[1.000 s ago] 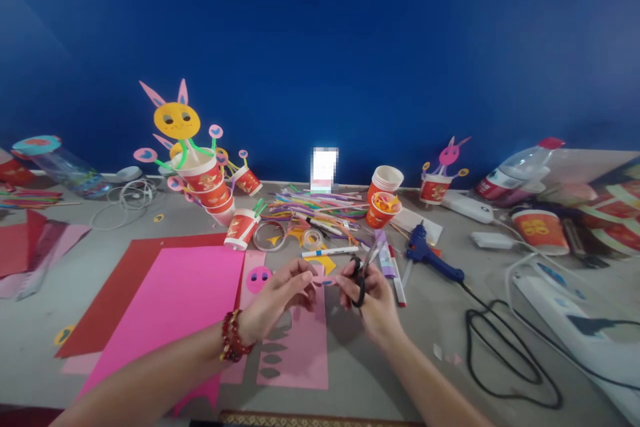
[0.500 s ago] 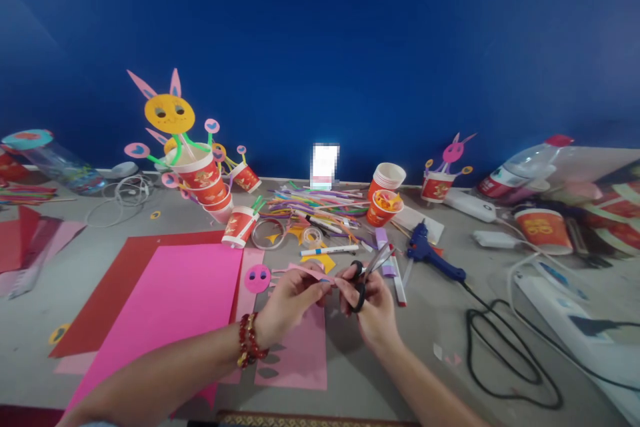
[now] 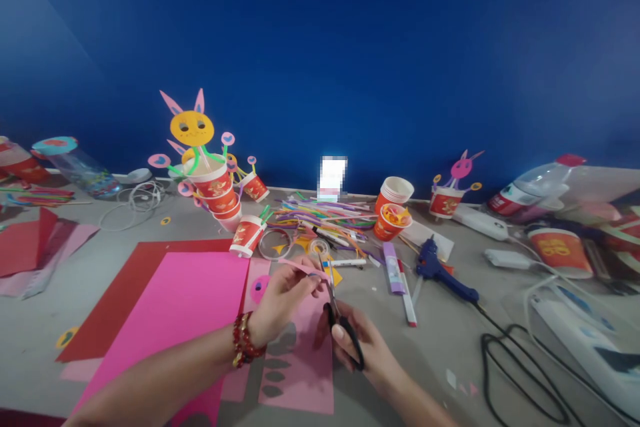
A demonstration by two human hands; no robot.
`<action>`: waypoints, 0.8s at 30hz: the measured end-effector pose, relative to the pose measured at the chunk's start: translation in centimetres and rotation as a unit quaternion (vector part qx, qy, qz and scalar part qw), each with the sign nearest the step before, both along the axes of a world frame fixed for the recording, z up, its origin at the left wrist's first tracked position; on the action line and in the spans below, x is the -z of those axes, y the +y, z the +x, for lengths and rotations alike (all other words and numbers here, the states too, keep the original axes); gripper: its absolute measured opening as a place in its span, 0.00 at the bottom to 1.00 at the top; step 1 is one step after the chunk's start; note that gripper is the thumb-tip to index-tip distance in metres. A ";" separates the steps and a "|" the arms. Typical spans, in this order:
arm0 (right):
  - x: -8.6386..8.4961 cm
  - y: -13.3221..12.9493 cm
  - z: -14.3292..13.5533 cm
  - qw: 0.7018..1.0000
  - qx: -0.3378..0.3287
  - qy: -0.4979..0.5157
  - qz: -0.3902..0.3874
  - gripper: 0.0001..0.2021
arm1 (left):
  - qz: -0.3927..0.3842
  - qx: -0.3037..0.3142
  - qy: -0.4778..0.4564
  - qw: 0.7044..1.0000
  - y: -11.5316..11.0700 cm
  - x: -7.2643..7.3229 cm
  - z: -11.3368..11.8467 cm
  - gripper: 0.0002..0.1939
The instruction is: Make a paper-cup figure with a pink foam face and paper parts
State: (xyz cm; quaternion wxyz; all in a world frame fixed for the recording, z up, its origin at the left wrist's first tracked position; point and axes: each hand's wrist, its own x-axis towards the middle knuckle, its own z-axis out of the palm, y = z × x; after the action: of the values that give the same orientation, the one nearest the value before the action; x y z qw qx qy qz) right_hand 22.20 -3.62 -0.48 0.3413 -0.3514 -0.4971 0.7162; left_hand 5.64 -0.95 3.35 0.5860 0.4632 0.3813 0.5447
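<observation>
My left hand (image 3: 285, 297) pinches a narrow strip of pink paper (image 3: 299, 267) between thumb and fingers. In my right hand (image 3: 357, 340) is a pair of scissors (image 3: 334, 303) with black handles, blades pointing up and away from me at the strip's right end. Whether the blades touch the paper is hard to tell. Beneath both hands lies a pink sheet (image 3: 300, 390) with several oval holes cut in it. A round magenta face piece (image 3: 259, 288) shows partly behind my left hand.
Magenta (image 3: 185, 320) and red sheets lie at left. Decorated paper cups (image 3: 213, 187) stand behind them. Pipe cleaners (image 3: 320, 217), a tape roll (image 3: 275, 243) and a marker (image 3: 345, 263) lie ahead. A blue glue gun (image 3: 443, 270) with a black cord, and a power strip (image 3: 575, 333), are at right.
My right hand has turned the scissors from lying across its fingers to a grip through the handles, blades now at the strip. My left hand still holds the paper. The view has shifted slightly.
</observation>
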 end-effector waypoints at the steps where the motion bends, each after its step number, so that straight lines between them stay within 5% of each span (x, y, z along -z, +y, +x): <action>1: 0.0 0.0 0.0 1.000 -0.003 0.000 0.005 0.27 | -0.005 0.003 -0.001 1.000 -0.1 0.0 0.0 0.10; 7: -0.1 0.2 0.4 0.999 0.039 0.011 -0.015 0.27 | -0.006 0.020 -0.008 1.000 -0.3 -0.2 0.1 0.09; 14: 0.2 0.2 0.5 1.000 -0.014 0.001 0.000 0.26 | -0.014 0.033 0.001 0.999 -0.3 -0.7 0.0 0.08; 24: 0.6 0.0 0.5 0.999 0.008 -0.004 -0.045 0.27 | -0.020 0.069 0.017 0.997 -0.3 -0.6 0.0 0.08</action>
State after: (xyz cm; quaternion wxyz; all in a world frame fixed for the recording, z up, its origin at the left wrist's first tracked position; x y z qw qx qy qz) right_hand 22.65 -3.61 -1.10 0.3286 -0.3735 -0.4631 0.7335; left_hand 5.60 -1.21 3.97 0.6247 0.4857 0.3693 0.4872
